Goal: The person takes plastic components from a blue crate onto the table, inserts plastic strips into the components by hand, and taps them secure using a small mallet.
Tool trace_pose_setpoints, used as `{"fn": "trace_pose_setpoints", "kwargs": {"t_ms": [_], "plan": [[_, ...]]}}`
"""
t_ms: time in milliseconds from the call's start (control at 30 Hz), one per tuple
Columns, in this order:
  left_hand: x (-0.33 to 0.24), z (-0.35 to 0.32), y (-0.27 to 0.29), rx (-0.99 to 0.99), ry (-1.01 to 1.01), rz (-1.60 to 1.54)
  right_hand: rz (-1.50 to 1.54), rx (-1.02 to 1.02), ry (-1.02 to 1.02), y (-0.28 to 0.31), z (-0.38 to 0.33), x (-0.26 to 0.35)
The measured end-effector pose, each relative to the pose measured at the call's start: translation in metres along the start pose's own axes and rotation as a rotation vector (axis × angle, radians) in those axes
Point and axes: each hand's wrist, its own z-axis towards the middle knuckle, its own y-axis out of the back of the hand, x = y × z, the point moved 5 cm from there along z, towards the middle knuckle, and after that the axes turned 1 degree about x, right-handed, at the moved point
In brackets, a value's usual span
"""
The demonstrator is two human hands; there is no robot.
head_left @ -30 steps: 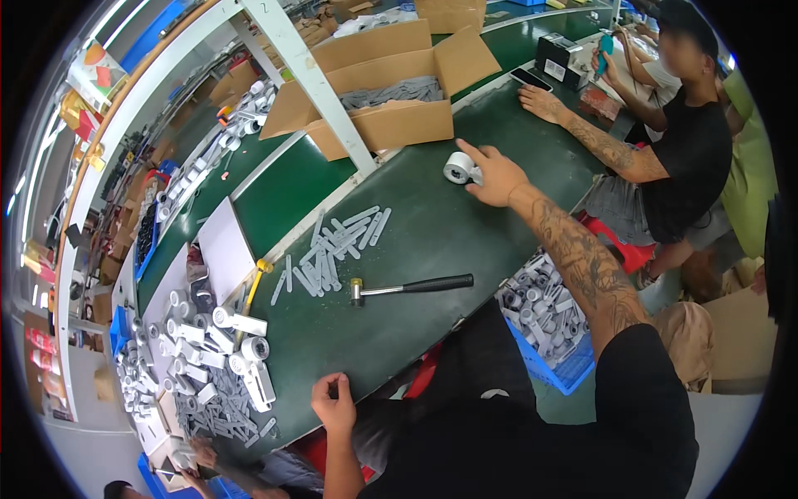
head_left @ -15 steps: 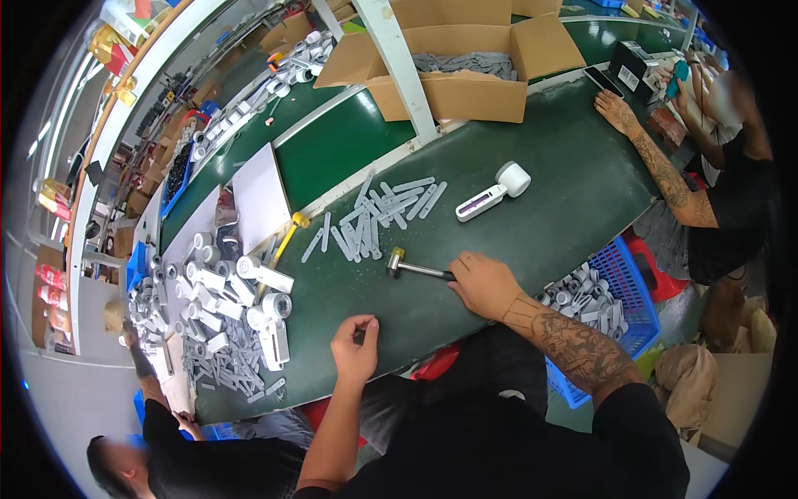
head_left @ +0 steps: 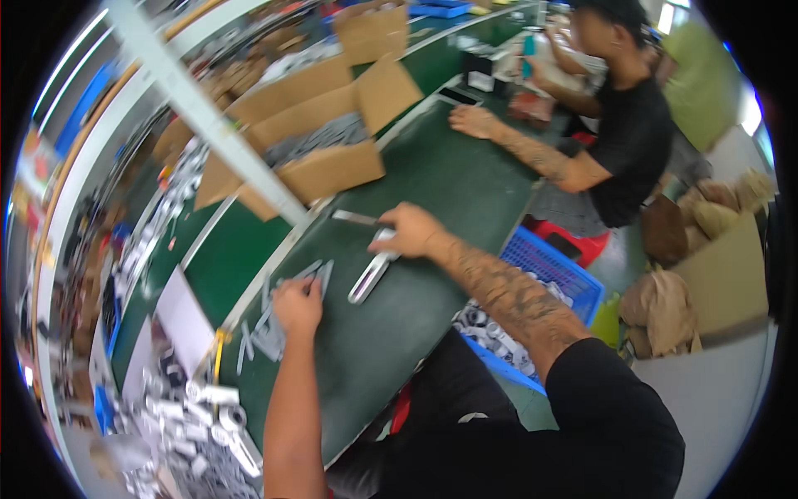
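Note:
In my right hand (head_left: pixel 411 231) is a small hammer (head_left: pixel 356 218), its metal shaft sticking out to the left. The same hand covers the round end of a white handheld device (head_left: pixel 372 270), whose long slotted handle points toward me; whether the fingers grip the device too is hard to see. My left hand (head_left: pixel 298 306) is closed, fingers curled, over a loose pile of flat grey plastic strips (head_left: pixel 268 339). What its fingertips hold, if anything, is hidden.
Heaped white devices (head_left: pixel 187 420) lie at the lower left, near a yellow-headed hammer (head_left: pixel 219 353). An open carton (head_left: pixel 332 170) of grey parts stands beyond a white post (head_left: pixel 208 116). A blue basket (head_left: pixel 573 279) holds parts. Across the right, a co-worker's arm (head_left: pixel 540 158) rests on the bench.
The view has swung right. My right hand has carried the hammer to the white device. My left hand has moved forward from the near side of the bench onto the grey strips.

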Motion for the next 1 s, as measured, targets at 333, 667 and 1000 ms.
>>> {"fn": "trace_pose_setpoints", "kwargs": {"t_ms": [333,667,1000], "plan": [[-0.032,0.013,0.001,0.071,0.06,-0.365,0.342,0.034,-0.222,-0.052,-0.125,0.045],[-0.049,-0.135,0.086,0.133,0.01,-0.306,0.381,0.055,-0.122,-0.106,-0.117,0.118],[-0.027,-0.171,0.101,-0.112,0.118,-0.353,0.216,0.111,-0.04,-0.115,-0.109,0.147]]}}
